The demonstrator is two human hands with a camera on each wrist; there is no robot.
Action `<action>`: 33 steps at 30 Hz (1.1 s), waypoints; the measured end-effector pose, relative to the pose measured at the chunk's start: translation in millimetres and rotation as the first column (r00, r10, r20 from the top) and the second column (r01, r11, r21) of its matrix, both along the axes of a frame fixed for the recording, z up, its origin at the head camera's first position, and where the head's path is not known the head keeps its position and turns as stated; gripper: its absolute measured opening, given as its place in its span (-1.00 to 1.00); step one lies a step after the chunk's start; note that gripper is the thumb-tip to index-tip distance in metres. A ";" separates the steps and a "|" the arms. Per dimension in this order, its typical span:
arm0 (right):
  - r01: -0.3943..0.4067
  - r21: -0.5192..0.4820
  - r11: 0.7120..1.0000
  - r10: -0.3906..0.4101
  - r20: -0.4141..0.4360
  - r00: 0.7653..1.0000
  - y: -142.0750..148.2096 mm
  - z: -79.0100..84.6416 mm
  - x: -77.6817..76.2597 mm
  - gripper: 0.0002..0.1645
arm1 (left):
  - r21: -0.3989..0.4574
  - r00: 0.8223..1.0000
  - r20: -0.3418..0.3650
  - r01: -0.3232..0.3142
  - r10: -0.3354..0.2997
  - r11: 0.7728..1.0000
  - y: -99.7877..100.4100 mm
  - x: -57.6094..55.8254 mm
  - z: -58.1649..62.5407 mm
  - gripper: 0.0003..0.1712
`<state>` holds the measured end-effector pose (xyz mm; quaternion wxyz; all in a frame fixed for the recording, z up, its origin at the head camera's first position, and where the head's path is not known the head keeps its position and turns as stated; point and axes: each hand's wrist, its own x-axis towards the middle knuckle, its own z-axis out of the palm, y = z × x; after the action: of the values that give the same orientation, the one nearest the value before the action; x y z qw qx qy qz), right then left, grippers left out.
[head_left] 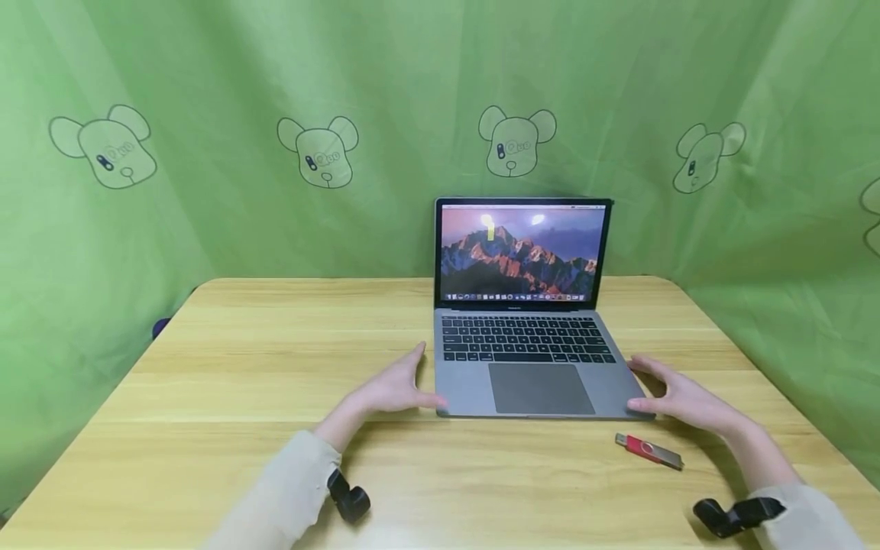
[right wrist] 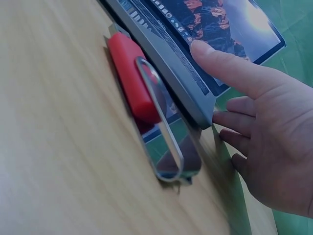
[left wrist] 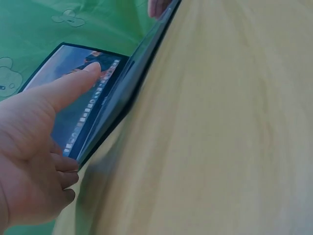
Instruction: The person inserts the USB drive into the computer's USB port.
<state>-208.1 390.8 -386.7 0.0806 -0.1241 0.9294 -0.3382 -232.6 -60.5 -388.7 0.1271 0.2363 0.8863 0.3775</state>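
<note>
Toward the far edge of the wooden surface [head_left: 275,359], the opened grey metal laptop [head_left: 525,336] is seemingly being positioned — even two-sided contact would be called for. It is flanked by left hand [head_left: 393,388] and right hand [head_left: 690,399], loosely spread, nothing gripped. The red-and-silver USB stick [head_left: 649,451] is missed by the left wrist view.

The head view's bottom edge chops off your left sleeve [head_left: 275,489] and your right sleeve [head_left: 814,519]! Letters on the keyboard [head_left: 525,338]? Too tiny for you to read. Far left, a dark purple thing [head_left: 160,328], partly hidden by the table [head_left: 206,428]. Left wrist view: your left hand [left wrist: 36,152] cropped at the side, your right hand [left wrist: 158,7] just a sliver up top!
</note>
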 end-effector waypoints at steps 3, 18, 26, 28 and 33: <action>-0.003 -0.004 1.000 0.003 0.001 1.000 -3.1 0.3 1.1 0.09 | 0.001 1.000 -0.011 0.026 -0.025 1.000 4.2 -1.6 -4.2 0.28; 0.017 -0.036 0.999 -0.015 0.029 0.999 -5.4 -2.0 1.8 0.09 | 0.092 0.998 0.022 0.059 -0.062 0.994 12.7 -1.1 -8.3 0.30; 0.019 -0.060 0.998 -0.016 0.049 0.999 -0.7 -2.4 -1.6 0.09 | 0.062 0.998 0.033 0.048 -0.050 0.997 16.0 0.6 -5.4 0.32; 0.014 -0.070 0.997 -0.010 0.051 0.999 0.5 -2.5 -1.7 0.08 | 0.071 0.998 0.042 0.048 -0.051 0.996 16.3 1.2 -4.2 0.31; -0.003 -0.092 0.996 0.008 0.047 0.999 1.9 -1.5 -1.7 0.06 | 0.077 0.998 0.047 0.048 -0.052 0.996 15.7 2.7 -4.0 0.31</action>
<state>-209.8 392.7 -388.2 0.0978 -0.1222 0.9103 -0.3833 -229.8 -44.9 -392.8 0.1491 0.2538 0.8618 0.4131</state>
